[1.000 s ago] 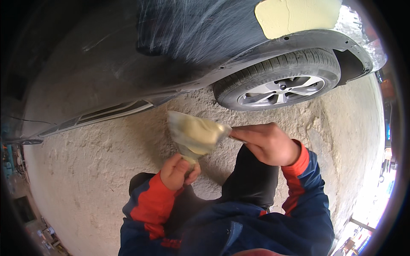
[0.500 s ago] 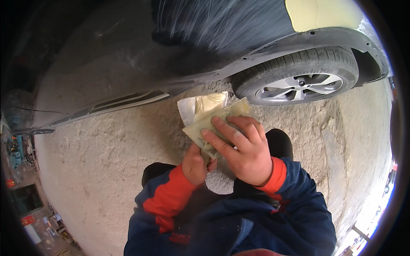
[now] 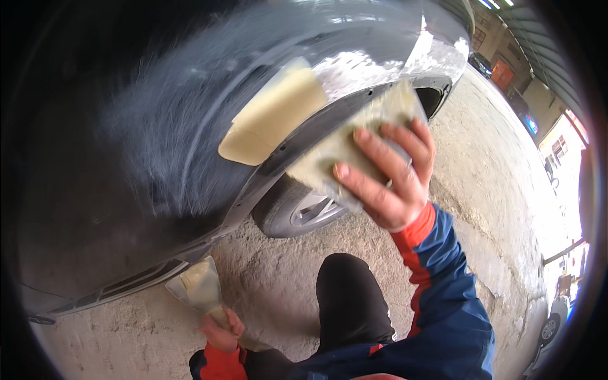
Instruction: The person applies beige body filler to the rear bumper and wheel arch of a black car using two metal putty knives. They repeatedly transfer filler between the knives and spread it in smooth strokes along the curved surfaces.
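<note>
My right hand [image 3: 399,183] is raised in front of the car's wheel arch, its fingers spread across a flat, cream-smeared spreader [image 3: 326,161] that it grips. Whether the spreader touches the car cannot be told. Low at the left, my left hand [image 3: 221,330] is closed round the handle of a putty knife [image 3: 201,286], whose wide blade carries cream filler. On the dark, scratched car panel [image 3: 164,133], a smooth patch of cream filler [image 3: 272,119] lies just above the arch edge, to the left of the spreader.
The wheel [image 3: 304,212] sits under the arch, partly hidden by the spreader. My knee [image 3: 351,291] rises between my arms over the rough concrete floor [image 3: 272,272]. Another vehicle's wheel [image 3: 551,326] shows at the far right.
My hands have parted: the right lifted the spreader up and right toward the arch, while the left took the putty knife down and left. The view has turned toward the wheel side.
</note>
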Motion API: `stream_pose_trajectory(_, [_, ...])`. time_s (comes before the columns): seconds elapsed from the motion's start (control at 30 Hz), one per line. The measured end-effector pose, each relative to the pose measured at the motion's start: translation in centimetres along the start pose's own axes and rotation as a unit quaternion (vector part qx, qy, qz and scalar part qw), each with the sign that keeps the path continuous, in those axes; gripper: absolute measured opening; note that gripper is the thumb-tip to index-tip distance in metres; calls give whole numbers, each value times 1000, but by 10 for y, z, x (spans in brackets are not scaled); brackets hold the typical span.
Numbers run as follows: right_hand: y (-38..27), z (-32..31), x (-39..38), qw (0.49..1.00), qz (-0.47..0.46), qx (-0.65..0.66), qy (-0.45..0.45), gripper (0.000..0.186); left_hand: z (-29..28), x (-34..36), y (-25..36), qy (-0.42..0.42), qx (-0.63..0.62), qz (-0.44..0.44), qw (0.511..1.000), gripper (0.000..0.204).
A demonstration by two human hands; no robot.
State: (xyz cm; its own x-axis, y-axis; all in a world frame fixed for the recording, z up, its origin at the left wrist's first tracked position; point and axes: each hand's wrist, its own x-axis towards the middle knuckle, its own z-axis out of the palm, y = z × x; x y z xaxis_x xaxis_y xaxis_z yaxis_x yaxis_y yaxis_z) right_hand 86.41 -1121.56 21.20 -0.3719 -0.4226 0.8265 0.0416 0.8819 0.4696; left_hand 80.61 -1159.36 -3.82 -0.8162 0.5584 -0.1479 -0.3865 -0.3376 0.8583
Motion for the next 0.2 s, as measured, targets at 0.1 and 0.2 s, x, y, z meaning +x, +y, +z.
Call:
stream_pose_trajectory(0.1, [24, 22, 27, 998, -21, -35, 48, 41, -4, -1, -6, -10, 25, 10, 1000, 93])
stream_pose_trajectory(0.2, [35, 37, 47, 997, -37, -25, 67, 42, -8, 0, -10, -23, -12, -1, 1000, 93])
